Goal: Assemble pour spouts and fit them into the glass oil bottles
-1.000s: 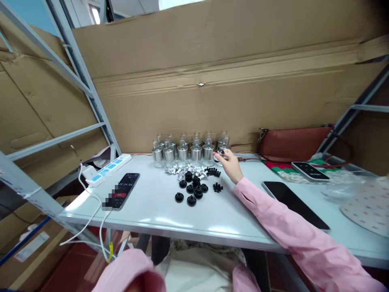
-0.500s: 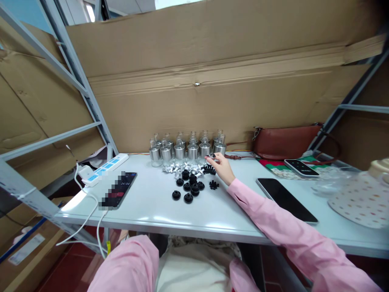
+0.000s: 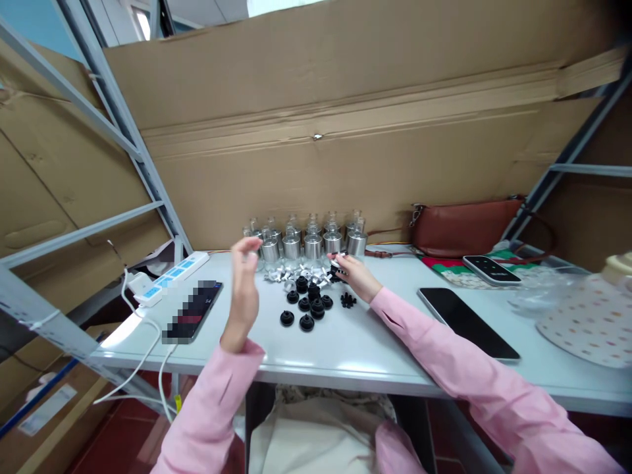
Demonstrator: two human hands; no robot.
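My left hand (image 3: 243,289) is raised over the table, fingers apart and slightly curved, with nothing visible in it. Beyond it stand rows of clear-necked bottles with silver bands (image 3: 291,247). My right hand (image 3: 356,275) pinches a small white piece (image 3: 336,264), partly hidden by the fingers, in front of the bottles at the right end. A heap of small white and clear pieces (image 3: 296,273) lies before the bottles. Nearer are several round black caps (image 3: 316,308). A cluster of small black parts (image 3: 348,300) lies below my right hand.
A phone (image 3: 195,313) with a cable and a white power strip (image 3: 172,276) lie on the left. On the right are a dark-screened phone (image 3: 467,322), another device (image 3: 491,270), a brown bag (image 3: 464,230) and a dotted object (image 3: 585,322). Cardboard (image 3: 345,164) walls the back.
My left hand has come up from below the table edge to above the table. My right hand has shifted slightly left and down, and a white piece now shows at its fingertips.
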